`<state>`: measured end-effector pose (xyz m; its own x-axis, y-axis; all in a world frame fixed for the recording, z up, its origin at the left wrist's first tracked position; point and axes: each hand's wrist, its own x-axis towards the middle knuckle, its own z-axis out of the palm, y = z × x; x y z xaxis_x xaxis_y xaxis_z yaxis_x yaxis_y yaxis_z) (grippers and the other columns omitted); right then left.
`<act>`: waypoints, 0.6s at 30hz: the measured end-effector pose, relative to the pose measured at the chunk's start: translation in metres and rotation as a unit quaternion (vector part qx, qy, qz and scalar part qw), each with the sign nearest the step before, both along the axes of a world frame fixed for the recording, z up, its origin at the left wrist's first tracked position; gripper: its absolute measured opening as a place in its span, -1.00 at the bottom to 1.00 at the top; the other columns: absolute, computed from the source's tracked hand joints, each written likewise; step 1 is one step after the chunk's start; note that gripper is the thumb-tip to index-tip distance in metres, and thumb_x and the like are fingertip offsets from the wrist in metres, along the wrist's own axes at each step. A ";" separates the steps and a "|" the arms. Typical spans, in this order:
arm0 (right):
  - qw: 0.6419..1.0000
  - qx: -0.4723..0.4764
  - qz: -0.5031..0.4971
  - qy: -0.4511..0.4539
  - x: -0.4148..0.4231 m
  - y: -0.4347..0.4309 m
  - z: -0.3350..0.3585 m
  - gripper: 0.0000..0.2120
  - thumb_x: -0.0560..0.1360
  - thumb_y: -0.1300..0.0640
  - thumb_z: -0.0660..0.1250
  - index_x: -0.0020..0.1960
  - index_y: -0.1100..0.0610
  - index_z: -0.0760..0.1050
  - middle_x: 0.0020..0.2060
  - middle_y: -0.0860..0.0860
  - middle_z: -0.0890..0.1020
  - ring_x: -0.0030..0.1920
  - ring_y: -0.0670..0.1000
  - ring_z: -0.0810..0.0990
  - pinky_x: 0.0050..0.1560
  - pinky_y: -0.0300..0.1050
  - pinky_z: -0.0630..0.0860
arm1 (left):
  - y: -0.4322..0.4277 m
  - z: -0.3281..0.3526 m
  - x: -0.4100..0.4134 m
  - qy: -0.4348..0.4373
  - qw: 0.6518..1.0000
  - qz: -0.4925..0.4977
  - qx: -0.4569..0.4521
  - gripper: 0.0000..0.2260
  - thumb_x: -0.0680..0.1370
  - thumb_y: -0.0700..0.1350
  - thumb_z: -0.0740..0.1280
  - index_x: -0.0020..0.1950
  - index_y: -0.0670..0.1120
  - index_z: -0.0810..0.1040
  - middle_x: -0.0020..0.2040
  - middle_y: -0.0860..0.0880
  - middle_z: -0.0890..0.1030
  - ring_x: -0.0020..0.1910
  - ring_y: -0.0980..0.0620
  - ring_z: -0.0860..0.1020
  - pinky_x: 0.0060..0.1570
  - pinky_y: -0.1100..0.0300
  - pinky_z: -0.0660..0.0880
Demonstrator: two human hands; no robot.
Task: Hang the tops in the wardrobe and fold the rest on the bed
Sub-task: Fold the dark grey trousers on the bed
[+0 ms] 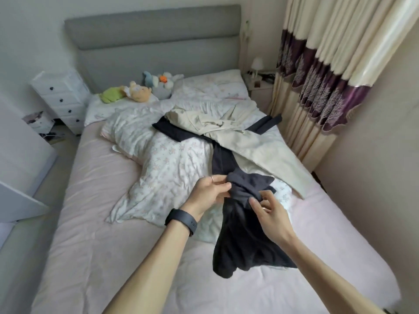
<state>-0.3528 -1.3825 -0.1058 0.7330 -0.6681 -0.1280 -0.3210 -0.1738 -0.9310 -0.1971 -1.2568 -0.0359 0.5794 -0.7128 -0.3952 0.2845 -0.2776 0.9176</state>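
Note:
A dark grey garment (pixel 247 241) hangs bunched over the bed (pixel 95 234), lifted between both hands. My left hand (pixel 207 193) grips its upper edge from the left. My right hand (pixel 269 214) pinches the same bunched edge from the right with thumb and fingers. Beyond them a cream garment (pixel 244 137) lies spread across the bed's right side. A black garment (pixel 176 132) lies partly under the cream one, one end showing at the right edge of the bed.
A floral duvet (pixel 163 168) is crumpled across the middle of the bed. Stuffed toys (pixel 138 90) sit by the grey headboard. A white drawer unit (pixel 63 100) stands left of the bed, curtains (pixel 322 87) hang on the right.

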 end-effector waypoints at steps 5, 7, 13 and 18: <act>0.998 -0.017 0.053 -0.010 -0.044 0.000 0.067 -0.90 0.64 -0.08 0.29 -0.06 -0.18 0.50 -0.33 -0.06 0.69 -0.37 -0.14 0.56 -0.31 -0.25 0.46 | 0.016 0.036 -0.068 -0.112 0.993 -0.039 0.018 -0.31 0.44 -0.45 0.33 0.50 0.03 0.34 0.25 -0.05 0.53 0.15 0.06 0.55 0.01 0.28 0.52; 0.997 -0.022 0.070 -0.020 -0.059 0.000 0.084 -0.93 0.64 -0.06 0.30 -0.01 -0.17 0.54 -0.25 -0.10 0.73 -0.31 -0.17 0.64 -0.30 -0.28 0.51 | 0.025 0.037 -0.093 -0.152 0.982 -0.110 0.010 -0.19 0.42 -0.42 0.41 0.56 0.09 0.24 0.29 0.01 0.49 0.14 0.23 0.54 -0.02 0.38 0.51; 0.986 -0.074 0.151 -0.001 -0.135 0.016 0.107 -0.86 0.62 -0.13 0.30 -0.01 -0.10 0.53 -0.34 -0.12 0.68 -0.40 -0.20 0.48 -0.24 -0.18 0.43 | 0.055 0.044 -0.177 -0.426 0.896 -0.070 0.107 -0.39 0.47 0.11 0.50 0.47 0.23 0.36 0.11 0.10 0.63 0.06 0.05 0.61 0.07 0.18 0.53; 0.987 -0.089 0.129 -0.033 -0.214 0.034 0.101 -0.52 0.34 -0.45 0.42 0.16 -0.27 0.47 -0.01 -0.20 0.68 -0.01 -0.26 0.63 0.02 -0.30 0.52 | 0.073 0.057 -0.228 -0.589 0.796 -0.010 0.141 -0.69 0.48 0.38 0.19 0.07 0.27 0.52 -0.12 0.16 0.62 -0.09 0.01 0.59 -0.24 0.14 0.38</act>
<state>-0.5663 -1.3483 -0.0053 0.8841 -0.4665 0.0274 -0.1854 -0.4040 -0.8958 -0.4251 -1.1838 0.0206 0.6556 -0.7060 0.2679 -0.7343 -0.5132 0.4444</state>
